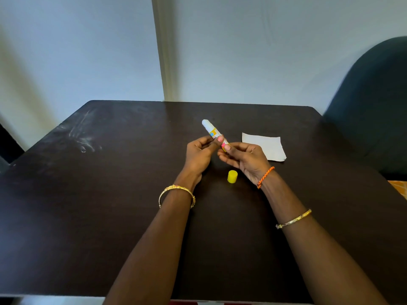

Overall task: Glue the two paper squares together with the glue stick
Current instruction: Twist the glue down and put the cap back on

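Observation:
Both hands hold an uncapped glue stick [211, 129] above the middle of the dark table [110, 194]. Its white glue end points up and away to the left. My left hand [201, 154] pinches the yellow-labelled barrel around its middle. My right hand [244, 158] grips the lower end, which is hidden by the fingers. The stick's yellow cap [232, 176] stands on the table just below the hands, between the wrists. White paper [265, 146] lies flat to the right of my right hand; I cannot tell whether it is one square or two stacked.
A dark blue-green chair back [372, 102] stands at the table's right far corner. A pale wall with a vertical trim strip [164, 51] rises behind the table. White scuff marks [83, 137] show on the table's far left.

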